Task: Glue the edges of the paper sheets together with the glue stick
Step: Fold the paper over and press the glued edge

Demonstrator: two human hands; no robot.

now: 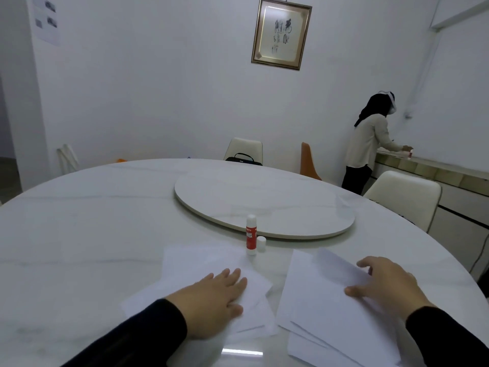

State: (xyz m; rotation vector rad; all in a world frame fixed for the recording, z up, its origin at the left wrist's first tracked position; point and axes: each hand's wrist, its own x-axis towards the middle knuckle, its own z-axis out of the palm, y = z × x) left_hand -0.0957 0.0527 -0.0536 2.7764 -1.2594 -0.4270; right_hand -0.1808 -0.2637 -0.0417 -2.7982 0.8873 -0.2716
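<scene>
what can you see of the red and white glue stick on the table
The red and white glue stick stands upright on the white marble-look round table, just in front of the rim of the round turntable. Its plastic-looking body is red with white lettering too blurred to read, and white at the base; the pale top end is uncapped. Its small white cap stands close beside it, to the right. Neither hand touches it.

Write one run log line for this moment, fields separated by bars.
left hand flat on left sheets | right hand on right sheets | glue stick upright, uncapped, untouched
</scene>
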